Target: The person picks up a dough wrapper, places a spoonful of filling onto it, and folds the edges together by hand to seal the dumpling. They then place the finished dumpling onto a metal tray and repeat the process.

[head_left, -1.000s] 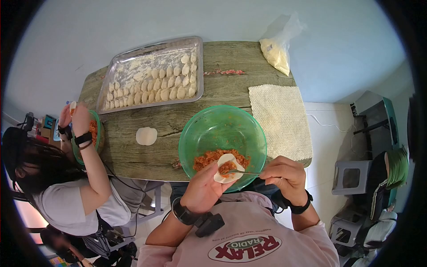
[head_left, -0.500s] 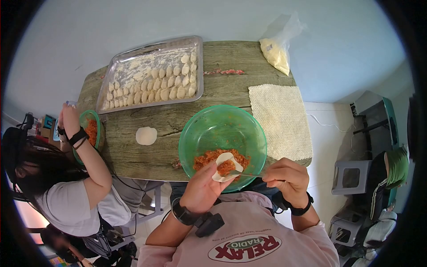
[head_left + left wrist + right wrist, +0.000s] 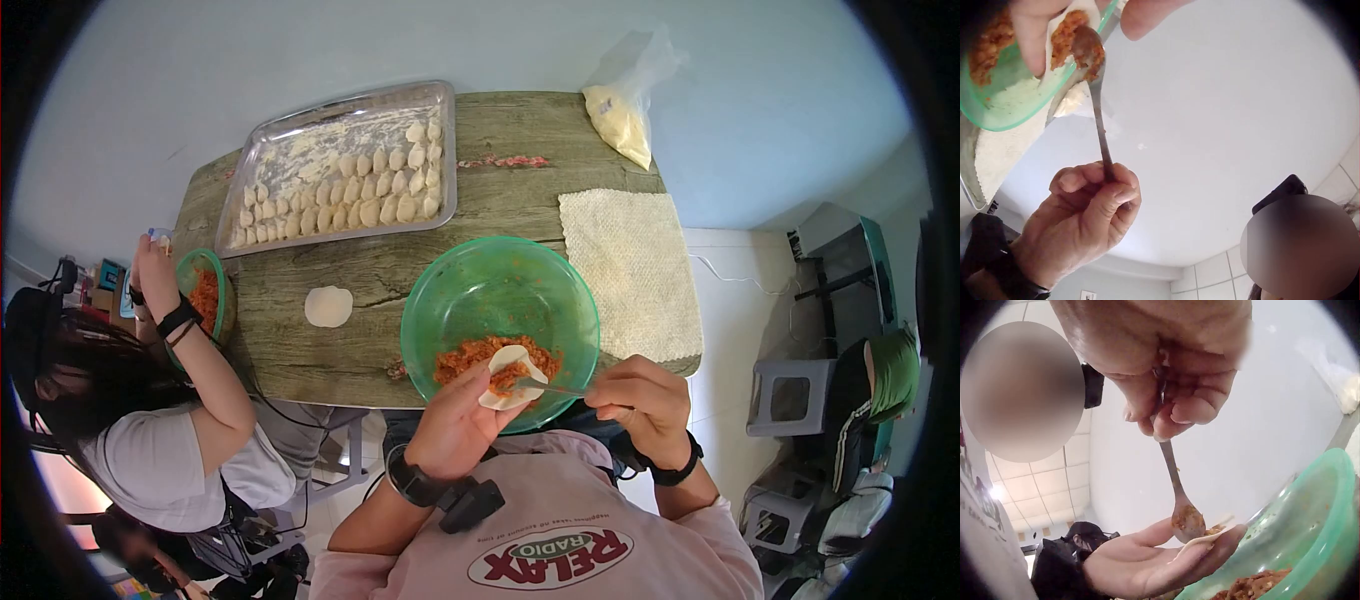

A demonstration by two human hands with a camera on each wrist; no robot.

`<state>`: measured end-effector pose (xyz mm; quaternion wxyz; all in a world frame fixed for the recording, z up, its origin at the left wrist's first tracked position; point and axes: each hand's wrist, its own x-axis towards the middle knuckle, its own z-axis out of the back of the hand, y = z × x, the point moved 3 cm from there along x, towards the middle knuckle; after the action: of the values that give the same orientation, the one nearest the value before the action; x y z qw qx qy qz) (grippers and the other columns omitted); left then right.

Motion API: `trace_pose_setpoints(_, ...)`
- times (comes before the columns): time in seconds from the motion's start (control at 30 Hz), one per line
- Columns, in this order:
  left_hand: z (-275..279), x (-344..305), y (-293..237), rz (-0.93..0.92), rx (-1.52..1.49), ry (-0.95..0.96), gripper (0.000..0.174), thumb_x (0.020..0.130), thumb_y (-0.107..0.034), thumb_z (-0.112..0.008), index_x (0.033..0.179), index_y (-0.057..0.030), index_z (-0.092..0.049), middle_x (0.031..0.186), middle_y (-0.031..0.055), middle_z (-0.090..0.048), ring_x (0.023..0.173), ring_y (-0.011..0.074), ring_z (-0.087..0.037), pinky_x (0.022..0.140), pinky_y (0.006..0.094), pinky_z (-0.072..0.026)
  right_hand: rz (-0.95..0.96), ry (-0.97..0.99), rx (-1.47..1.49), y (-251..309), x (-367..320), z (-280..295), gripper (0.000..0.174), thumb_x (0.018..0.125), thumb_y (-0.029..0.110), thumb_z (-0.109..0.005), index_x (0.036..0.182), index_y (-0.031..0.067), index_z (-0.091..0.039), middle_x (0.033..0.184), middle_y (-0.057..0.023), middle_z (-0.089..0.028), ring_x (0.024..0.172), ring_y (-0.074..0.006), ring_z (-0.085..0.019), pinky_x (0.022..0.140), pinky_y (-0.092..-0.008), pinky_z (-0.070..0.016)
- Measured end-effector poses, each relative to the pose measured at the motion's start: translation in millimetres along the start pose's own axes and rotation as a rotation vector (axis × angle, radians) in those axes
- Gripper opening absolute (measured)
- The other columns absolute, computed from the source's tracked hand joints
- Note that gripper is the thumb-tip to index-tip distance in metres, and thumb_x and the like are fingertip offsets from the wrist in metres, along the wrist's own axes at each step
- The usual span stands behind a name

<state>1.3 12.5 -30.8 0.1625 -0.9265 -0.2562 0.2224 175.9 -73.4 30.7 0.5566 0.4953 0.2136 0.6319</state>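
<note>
My left hand (image 3: 458, 425) holds a round white dumpling wrapper (image 3: 528, 395) over the near side of a green bowl (image 3: 500, 270). Orange-red filling (image 3: 1066, 39) sits in the middle of the wrapper. From the right, my right hand (image 3: 645, 400) pinches the handle of a metal spoon (image 3: 1175, 475) between thumb and fingers. The spoon's bowl is smeared with filling and lies right at the wrapper. More filling (image 3: 1254, 586) is heaped at the near side inside the green bowl.
A metal tray (image 3: 350, 105) of dumplings stands at the back left. One loose wrapper (image 3: 328, 306) lies on the table (image 3: 290, 365). On the right are a cream cloth (image 3: 635, 275) and a bag of pale powder (image 3: 620, 125). Another person (image 3: 215, 430) works at the left over a smaller bowl (image 3: 228, 300).
The spoon has shifted slightly over the wrapper, and the filling there looks flatter than half a second ago. At the left, the other person's hands have come together.
</note>
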Motion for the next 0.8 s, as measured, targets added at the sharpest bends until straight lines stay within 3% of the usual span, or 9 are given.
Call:
trace_pose_setpoints(0.43,2.2,1.8,1.1,0.022,0.026,0.003,0.041,0.098,-0.02,-0.036,0.132,0.0014,-0.034,0.133,0.0111,-0.042,0.123,0.0224,-0.042,0.105,0.0402,-0.0324,0.004,0.094,-0.025,-0.8,0.1,-4.7,0.016,0.074,0.013,-0.07,0.088,0.0051,-0.066,0.079,-0.0082,-0.059,0.067,-0.021,-0.058,0.057,-0.029,-0.0448)
trace_pose_setpoints(0.8,8.4,1.0,0.2,-0.021,0.007,-0.05,0.043,0.098,-0.024,-0.037,0.135,-0.0033,-0.032,0.139,0.0101,-0.038,0.129,0.0231,-0.036,0.11,0.0417,-0.0267,-0.012,-0.034,-0.031,-0.4,-4.8,12.3,0.018,0.078,0.02,-0.068,0.089,0.0063,-0.067,0.079,-0.0076,-0.059,0.067,-0.0192,-0.059,0.057,-0.0271,-0.0454)
